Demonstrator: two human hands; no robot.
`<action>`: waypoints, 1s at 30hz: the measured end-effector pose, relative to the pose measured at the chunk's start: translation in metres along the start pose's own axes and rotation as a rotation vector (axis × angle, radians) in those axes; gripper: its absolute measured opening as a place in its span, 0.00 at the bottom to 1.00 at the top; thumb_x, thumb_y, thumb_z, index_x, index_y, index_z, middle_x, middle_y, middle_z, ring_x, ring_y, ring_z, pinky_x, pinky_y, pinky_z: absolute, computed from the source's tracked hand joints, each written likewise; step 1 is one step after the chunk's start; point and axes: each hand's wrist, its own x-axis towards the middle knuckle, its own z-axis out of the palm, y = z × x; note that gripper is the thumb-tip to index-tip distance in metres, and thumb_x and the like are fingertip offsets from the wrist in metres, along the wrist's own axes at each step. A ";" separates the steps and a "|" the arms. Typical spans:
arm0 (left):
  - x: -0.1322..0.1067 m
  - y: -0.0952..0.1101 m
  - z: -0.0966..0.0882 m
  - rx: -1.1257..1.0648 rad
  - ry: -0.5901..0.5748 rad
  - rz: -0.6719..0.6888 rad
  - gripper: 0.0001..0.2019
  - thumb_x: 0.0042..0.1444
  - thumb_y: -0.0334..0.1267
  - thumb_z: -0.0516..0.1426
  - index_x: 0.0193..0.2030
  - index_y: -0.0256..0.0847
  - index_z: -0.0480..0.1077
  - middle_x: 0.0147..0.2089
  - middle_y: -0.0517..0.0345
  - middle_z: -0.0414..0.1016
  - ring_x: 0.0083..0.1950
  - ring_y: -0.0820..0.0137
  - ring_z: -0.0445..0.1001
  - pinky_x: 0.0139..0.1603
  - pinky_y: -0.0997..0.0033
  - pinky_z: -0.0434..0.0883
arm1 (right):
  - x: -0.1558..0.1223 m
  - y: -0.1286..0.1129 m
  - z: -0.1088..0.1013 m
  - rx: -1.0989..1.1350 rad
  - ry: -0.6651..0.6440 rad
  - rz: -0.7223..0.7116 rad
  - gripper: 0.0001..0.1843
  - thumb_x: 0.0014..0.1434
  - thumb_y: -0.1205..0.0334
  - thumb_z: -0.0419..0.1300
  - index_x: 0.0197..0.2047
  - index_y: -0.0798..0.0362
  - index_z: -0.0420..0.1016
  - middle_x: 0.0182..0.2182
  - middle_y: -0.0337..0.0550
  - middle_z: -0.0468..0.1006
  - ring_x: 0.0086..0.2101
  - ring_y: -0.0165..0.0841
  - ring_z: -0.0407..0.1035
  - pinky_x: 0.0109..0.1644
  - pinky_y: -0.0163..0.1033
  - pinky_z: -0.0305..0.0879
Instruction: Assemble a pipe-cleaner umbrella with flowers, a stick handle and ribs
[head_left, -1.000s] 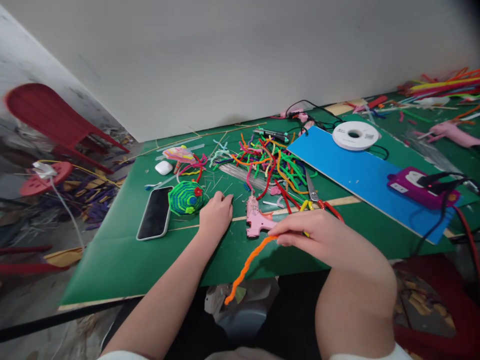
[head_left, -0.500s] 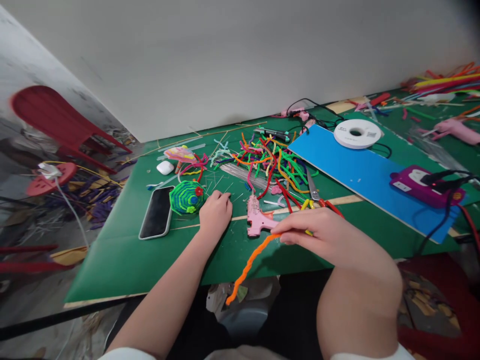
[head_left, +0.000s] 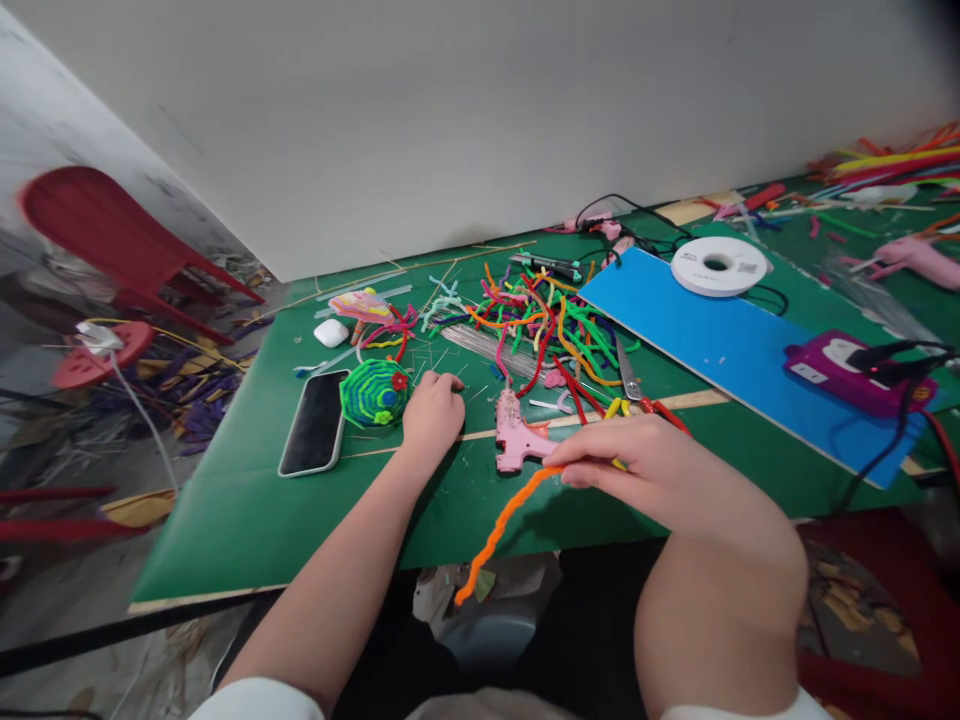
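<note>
Pinched between the thumb and fingers of my right hand [head_left: 626, 462] is an orange pipe cleaner [head_left: 501, 530], its free end hanging past the table's front edge. Just behind that hand lies a pink glue gun [head_left: 513, 440]. My left hand [head_left: 435, 415] rests on the green table with curled fingers, among thin wire pieces [head_left: 442, 362]; whatever its fingertips hold is hidden. Left of it sits a green and blue spiral disc [head_left: 375, 393] with small flowers. Behind the glue gun spreads a heap of coloured pipe cleaners [head_left: 555, 320], with scissors [head_left: 628, 372] at its right.
A phone [head_left: 313, 425] and a white earphone case [head_left: 331, 333] lie at the left. On the right, a blue board [head_left: 697, 340] carries a white spool [head_left: 720, 267] and a purple power strip [head_left: 855, 372]. Another pink glue gun [head_left: 919, 260] lies far right. A wall stands behind the table.
My left hand has shifted very slightly, its fingers curling a little differently near the wires. The right hand and the orange pipe cleaner stay almost still.
</note>
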 end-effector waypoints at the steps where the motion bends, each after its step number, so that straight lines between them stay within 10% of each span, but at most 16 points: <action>1: 0.002 0.001 -0.001 0.001 -0.013 -0.015 0.14 0.54 0.30 0.46 0.40 0.40 0.72 0.43 0.51 0.69 0.42 0.64 0.72 0.43 0.67 0.68 | 0.000 0.000 0.000 0.004 0.003 -0.002 0.11 0.57 0.67 0.57 0.42 0.46 0.76 0.36 0.31 0.80 0.36 0.24 0.73 0.42 0.26 0.64; 30: 0.009 -0.004 -0.001 -0.277 0.010 -0.040 0.18 0.45 0.23 0.45 0.41 0.45 0.59 0.38 0.59 0.75 0.42 0.67 0.72 0.41 0.69 0.66 | -0.002 -0.007 -0.002 0.026 -0.007 0.008 0.10 0.57 0.68 0.58 0.42 0.50 0.76 0.37 0.34 0.80 0.37 0.25 0.73 0.43 0.28 0.64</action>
